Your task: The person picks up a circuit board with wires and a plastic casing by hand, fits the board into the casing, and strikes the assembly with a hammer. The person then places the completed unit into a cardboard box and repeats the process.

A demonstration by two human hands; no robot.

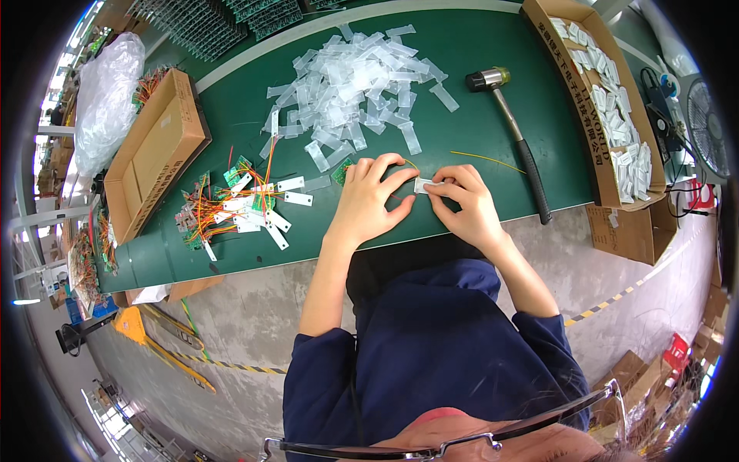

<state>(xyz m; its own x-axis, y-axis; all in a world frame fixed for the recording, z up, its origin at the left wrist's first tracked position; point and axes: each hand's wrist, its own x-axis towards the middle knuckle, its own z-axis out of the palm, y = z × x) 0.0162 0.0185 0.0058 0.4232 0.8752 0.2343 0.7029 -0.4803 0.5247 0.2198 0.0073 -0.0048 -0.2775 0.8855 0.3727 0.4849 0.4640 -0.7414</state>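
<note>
Shallow brown cardboard tray (158, 150) lay at my left, longer brown carton (593, 115) of white pieces at right, small clear sleeves (354, 81) heaped between.

**Open lane at the near edge, clutter on three sides**

Bare green bench (477, 192) lies right of centre, crossed by the hammer (512, 135) and a loose yellow wire (485, 160). Clear sleeves (354, 85) pile above centre. Wired boards (231, 208) crowd the left; cardboard trays (154, 150) wall both sides.
</note>
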